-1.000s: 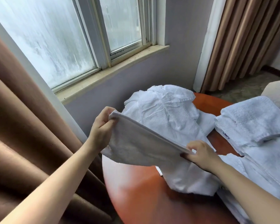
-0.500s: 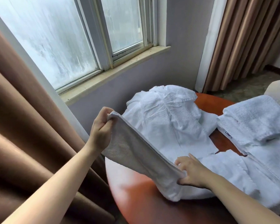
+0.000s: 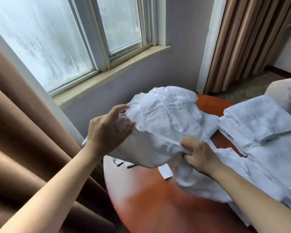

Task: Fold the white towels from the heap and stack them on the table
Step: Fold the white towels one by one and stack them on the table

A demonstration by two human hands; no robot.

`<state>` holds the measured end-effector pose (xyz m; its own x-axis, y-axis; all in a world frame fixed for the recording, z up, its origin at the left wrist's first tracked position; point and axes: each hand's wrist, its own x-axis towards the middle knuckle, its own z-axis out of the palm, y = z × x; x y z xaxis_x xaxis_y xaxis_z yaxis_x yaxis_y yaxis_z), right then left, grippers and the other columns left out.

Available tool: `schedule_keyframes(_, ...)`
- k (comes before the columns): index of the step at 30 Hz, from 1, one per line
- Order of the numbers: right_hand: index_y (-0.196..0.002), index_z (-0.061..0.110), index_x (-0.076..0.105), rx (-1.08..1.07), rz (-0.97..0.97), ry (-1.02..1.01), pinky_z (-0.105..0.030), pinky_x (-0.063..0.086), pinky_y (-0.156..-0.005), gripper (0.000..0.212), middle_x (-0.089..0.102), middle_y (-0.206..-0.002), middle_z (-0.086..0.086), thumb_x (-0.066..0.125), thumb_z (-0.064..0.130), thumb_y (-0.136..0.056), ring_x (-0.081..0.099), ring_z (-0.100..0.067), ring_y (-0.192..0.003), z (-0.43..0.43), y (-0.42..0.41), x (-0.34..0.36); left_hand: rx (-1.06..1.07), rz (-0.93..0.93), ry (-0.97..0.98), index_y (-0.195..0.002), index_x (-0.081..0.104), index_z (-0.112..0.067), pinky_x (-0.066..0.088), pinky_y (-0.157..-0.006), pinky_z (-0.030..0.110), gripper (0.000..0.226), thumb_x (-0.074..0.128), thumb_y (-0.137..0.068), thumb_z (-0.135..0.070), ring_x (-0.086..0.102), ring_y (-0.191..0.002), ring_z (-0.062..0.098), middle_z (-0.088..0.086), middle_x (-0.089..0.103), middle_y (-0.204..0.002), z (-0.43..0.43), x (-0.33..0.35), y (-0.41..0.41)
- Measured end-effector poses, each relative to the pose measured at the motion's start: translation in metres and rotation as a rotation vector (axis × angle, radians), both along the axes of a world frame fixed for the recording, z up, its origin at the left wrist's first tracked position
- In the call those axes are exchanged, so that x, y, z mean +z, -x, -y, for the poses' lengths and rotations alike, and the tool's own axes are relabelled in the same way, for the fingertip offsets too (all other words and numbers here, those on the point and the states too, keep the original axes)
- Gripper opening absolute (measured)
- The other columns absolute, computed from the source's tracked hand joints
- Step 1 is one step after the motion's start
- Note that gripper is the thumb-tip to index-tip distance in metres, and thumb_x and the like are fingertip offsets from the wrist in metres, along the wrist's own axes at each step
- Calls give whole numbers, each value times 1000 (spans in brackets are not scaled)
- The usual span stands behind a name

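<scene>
I hold one white towel (image 3: 146,152) above the near left part of the round orange table (image 3: 151,204). My left hand (image 3: 106,132) pinches its left corner between thumb and fingers, with the index finger raised. My right hand (image 3: 198,153) grips the hemmed top edge at the right end, and the cloth sags between my hands. Behind the held towel lies the heap of crumpled white towels (image 3: 168,113). A stack of folded white towels (image 3: 259,125) sits at the right side of the table.
Brown curtains (image 3: 20,148) hang close on the left, and the window sill (image 3: 107,73) and wall lie just beyond the table. More curtains (image 3: 245,39) hang at the back right. A pale armchair edge (image 3: 286,93) shows at far right. Spread white towelling (image 3: 272,165) covers the table's right side.
My hands have come closer together, so the towel that was stretched out now sags and bunches. My right hand has risen from the table and shifted its grip to the hemmed edge.
</scene>
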<state>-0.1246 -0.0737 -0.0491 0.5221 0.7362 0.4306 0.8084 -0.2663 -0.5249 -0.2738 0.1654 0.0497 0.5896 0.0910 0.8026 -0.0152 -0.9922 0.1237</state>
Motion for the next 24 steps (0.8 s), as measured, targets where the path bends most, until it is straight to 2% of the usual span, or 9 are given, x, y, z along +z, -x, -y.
schedule_keyframes(3, -68, 19, 56, 40, -16, 21, -15, 33, -54, 15, 40, -71, 8, 42, 12, -70, 43, -11, -61, 1, -2, 7, -38, 50, 26, -105, 53, -21, 43, -58, 26, 32, 57, -88, -47, 61, -65, 17, 5, 71, -76, -5, 11, -5)
schedule_keyframes(5, -60, 17, 52, 43, -50, 76, -17, 33, -54, 15, 41, -73, 6, 47, 6, -70, 43, -11, -62, 5, -6, 5, -37, 119, 87, -98, 57, -14, 37, -63, 21, 24, 57, -92, -37, 57, -73, 15, 9, 70, -79, -13, 17, -6)
schedule_keyframes(9, -60, 17, 49, 59, -165, 293, -22, 32, -56, 23, 43, -66, 9, 62, 3, -74, 47, -8, -62, 15, -12, 2, 7, 167, 237, -88, 60, 3, 35, -64, 23, 32, 57, -93, -29, 55, -70, 19, 16, 65, -77, -32, 17, -6)
schedule_keyframes(12, -51, 21, 42, -3, -179, 555, -30, 35, -61, 36, 55, -67, 0, 69, 17, -74, 54, -19, -70, 18, -12, -2, 68, 173, 281, -88, 59, 2, 38, -63, 28, 34, 55, -92, -31, 60, -68, 33, 18, 65, -75, -40, 10, -3)
schedule_keyframes(14, -54, 23, 43, -44, -205, 660, -26, 30, -62, 33, 56, -70, 1, 70, 27, -74, 51, -16, -71, 19, -10, -7, 65, 166, 290, -90, 58, -4, 38, -63, 28, 30, 55, -92, -34, 61, -67, 34, 17, 66, -76, -40, 5, -1)
schedule_keyframes(16, -58, 24, 43, -48, -197, 737, -21, 26, -64, 34, 51, -68, 6, 70, 33, -77, 47, -14, -74, 20, -4, -10, 52, 146, 255, -90, 54, -15, 35, -62, 24, 20, 55, -91, -35, 60, -67, 28, 14, 67, -76, -36, 0, 1)
schedule_keyframes(20, -68, 25, 42, -125, -87, 568, -28, 25, -68, 23, 46, -72, 7, 56, 33, -83, 57, -26, -82, 23, 0, -9, 11, 96, 179, -96, 56, -18, 39, -60, 24, 20, 58, -88, -37, 60, -72, 19, 8, 70, -81, -25, 3, 5)
schedule_keyframes(22, -71, 19, 49, -129, 33, 424, -32, 28, -67, 7, 44, -70, 5, 49, 25, -74, 58, -34, -73, 18, 3, -1, -58, -78, 14, -108, 56, -22, 50, -60, 27, 34, 59, -83, -45, 65, -77, 19, 3, 73, -89, -13, 3, 7)
schedule_keyframes(24, -70, 16, 55, -90, 112, 277, -30, 32, -58, 5, 47, -63, 3, 53, 16, -65, 56, -31, -57, 8, 10, 12, -119, -298, -74, -118, 55, -29, 55, -57, 33, 56, 60, -74, -61, 70, -74, 26, -1, 74, -90, 4, 4, 8)
